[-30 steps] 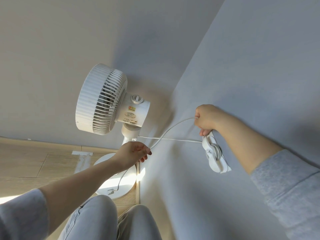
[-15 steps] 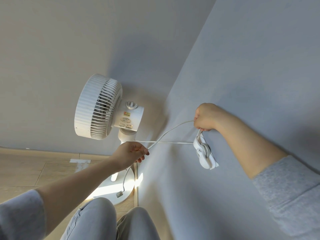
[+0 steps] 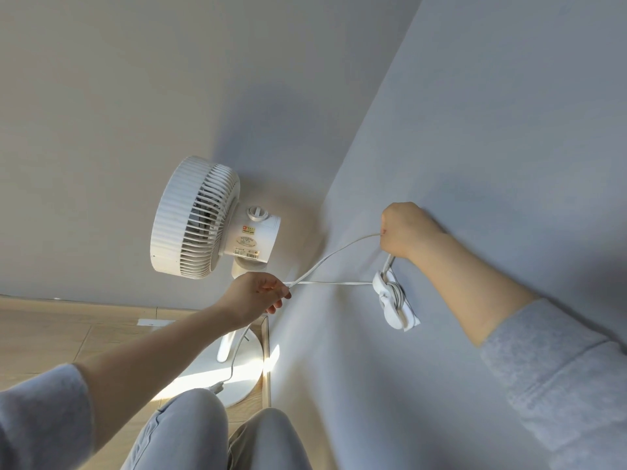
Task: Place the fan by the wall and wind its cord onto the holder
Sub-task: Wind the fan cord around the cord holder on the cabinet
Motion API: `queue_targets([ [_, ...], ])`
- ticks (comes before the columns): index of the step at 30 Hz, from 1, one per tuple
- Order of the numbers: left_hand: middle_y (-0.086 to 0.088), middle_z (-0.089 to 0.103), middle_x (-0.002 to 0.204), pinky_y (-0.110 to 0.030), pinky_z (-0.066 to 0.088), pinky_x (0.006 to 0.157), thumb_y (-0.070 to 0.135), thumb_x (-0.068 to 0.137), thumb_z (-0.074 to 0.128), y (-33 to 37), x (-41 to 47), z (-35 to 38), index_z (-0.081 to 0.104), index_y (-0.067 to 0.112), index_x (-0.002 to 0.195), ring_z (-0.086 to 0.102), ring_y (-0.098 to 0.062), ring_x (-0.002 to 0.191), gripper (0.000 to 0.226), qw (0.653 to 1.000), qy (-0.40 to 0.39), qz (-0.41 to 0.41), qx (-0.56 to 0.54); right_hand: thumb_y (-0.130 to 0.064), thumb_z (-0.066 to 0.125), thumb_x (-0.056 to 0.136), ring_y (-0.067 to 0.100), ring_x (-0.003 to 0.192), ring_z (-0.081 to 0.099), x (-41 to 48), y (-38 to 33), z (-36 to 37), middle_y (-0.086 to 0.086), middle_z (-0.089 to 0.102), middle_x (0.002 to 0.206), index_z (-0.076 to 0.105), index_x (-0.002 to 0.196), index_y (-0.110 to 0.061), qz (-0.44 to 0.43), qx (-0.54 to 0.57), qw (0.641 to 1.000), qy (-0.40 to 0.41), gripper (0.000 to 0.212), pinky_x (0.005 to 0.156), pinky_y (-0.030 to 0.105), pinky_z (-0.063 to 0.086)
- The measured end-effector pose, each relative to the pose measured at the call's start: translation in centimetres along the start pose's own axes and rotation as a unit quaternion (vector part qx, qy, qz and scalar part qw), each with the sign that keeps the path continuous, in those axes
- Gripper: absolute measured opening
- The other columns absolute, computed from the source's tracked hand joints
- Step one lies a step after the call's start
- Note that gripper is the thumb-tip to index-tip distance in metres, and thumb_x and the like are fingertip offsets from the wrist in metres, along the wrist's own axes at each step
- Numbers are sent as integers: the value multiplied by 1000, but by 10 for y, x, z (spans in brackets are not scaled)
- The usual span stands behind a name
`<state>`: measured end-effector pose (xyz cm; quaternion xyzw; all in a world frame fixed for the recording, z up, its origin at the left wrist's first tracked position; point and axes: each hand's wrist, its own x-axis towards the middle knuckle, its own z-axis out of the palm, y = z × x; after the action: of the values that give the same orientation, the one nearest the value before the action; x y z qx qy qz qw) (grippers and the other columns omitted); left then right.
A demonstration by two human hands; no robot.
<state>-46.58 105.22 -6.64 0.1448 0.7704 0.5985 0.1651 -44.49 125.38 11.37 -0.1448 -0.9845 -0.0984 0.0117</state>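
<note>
Cord (image 3: 332, 283) | right hand (image 3: 403, 232) grips it, now lifted clear of holder (image 3: 393, 307), turn drawn tight | left hand (image 3: 254, 295) pinches slack | fan (image 3: 196, 218) stands by wall (image 3: 475, 130); winding part-done

home room corner, plain walls (image 3: 509, 130), wood floor (image 3: 51, 334)

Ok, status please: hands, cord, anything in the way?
Left hand pinches cord near fan; right hand grips cord above holder. Some turns on holder. Nothing in the way.
</note>
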Motion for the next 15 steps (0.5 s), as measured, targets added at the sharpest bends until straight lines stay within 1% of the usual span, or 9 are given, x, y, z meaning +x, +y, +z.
queue_targets([
  [1,-2,65,69,-16,49,59,20,91,57,0,0,-1,72,8,86,58,-13,60,20,1000,3,-1,2,0,52,78,32,96,64,-2,2,-1,15,70,101,68,96,-2,-1,16,1000,3,24,78,31,55],
  [3,-3,65,70,-10,47,53,20,91,56,1,-1,-1,72,8,86,58,-12,59,20,1000,7,-2,4,-3,53,76,31,92,65,-8,6,-4,12,71,96,70,91,-5,0,43,999,10,22,79,34,57],
  [5,-3,65,70,-8,46,50,19,91,57,1,-4,0,72,8,85,57,-12,59,20,1000,10,-2,7,-3,54,76,28,90,65,-18,8,-4,8,72,92,71,85,-8,0,61,998,15,19,74,30,54],
  [7,-3,65,70,-9,46,52,19,91,57,1,-8,-1,72,9,85,58,-12,59,19,1000,10,-4,13,-3,55,76,25,89,66,-29,9,-3,4,72,89,69,78,-15,-3,75,997,19,18,68,26,47],
  [9,-2,66,69,-11,46,53,19,90,57,1,-11,-2,72,11,83,58,-11,59,18,1000,10,-6,19,-4,56,76,24,88,65,-40,11,0,2,71,89,68,77,-19,2,76,997,33,20,66,25,45],
  [12,-1,66,69,-14,46,56,19,90,58,2,-16,-4,71,13,80,59,-12,60,17,1000,8,-2,23,-8,59,74,22,82,65,-57,14,7,0,71,85,66,76,-19,18,95,994,50,14,67,27,51],
  [15,-2,67,69,-18,47,60,19,89,59,3,-20,-7,72,12,82,60,-14,61,16,999,14,3,28,-15,61,70,19,69,67,-78,16,12,-4,70,71,65,74,-17,31,147,988,47,6,64,30,55],
])
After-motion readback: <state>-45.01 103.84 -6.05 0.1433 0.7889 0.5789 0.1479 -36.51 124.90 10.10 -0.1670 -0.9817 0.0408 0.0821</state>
